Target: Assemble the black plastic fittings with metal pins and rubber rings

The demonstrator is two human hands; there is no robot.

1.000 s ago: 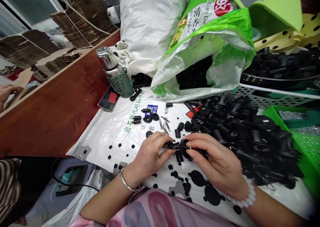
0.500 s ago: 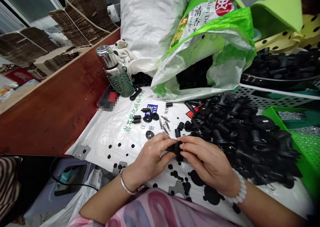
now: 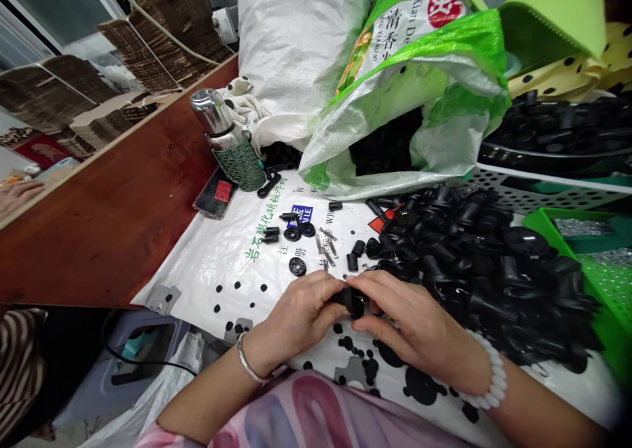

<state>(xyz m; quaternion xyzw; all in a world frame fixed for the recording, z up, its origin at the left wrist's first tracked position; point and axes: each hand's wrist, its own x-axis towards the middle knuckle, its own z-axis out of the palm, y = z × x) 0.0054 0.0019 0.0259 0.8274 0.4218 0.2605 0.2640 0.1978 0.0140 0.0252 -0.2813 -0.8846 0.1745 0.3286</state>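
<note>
Between my hands is a black plastic part (image 3: 351, 301) with a round flange, held just above the white sheet. My left hand (image 3: 299, 315) pinches its left end between thumb and fingers. Around the flange on the other side curl the fingers and thumb of my right hand (image 3: 412, 323), which hide part of it. Just beyond my fingers lie a black ribbed disc (image 3: 297, 266), several thin metal strips (image 3: 327, 245), two more black discs (image 3: 292, 234) and small black cylinders (image 3: 270, 237). A large heap of black flanged parts (image 3: 474, 270) spreads beside my right hand.
A green bin (image 3: 553, 237) with small metal pieces stands right. Behind are an open green-white bag (image 3: 395, 125) of black parts, a white sack (image 3: 301, 46), a thermos (image 3: 227, 141) and a phone (image 3: 216, 194). A reddish board (image 3: 118, 191) edges the left; another person's hand (image 3: 20, 196) shows beyond.
The black part has tilted, so its flange faces more toward me. My right hand's fingers and thumb have spread wider around it. Another person's hand has appeared at far left.
</note>
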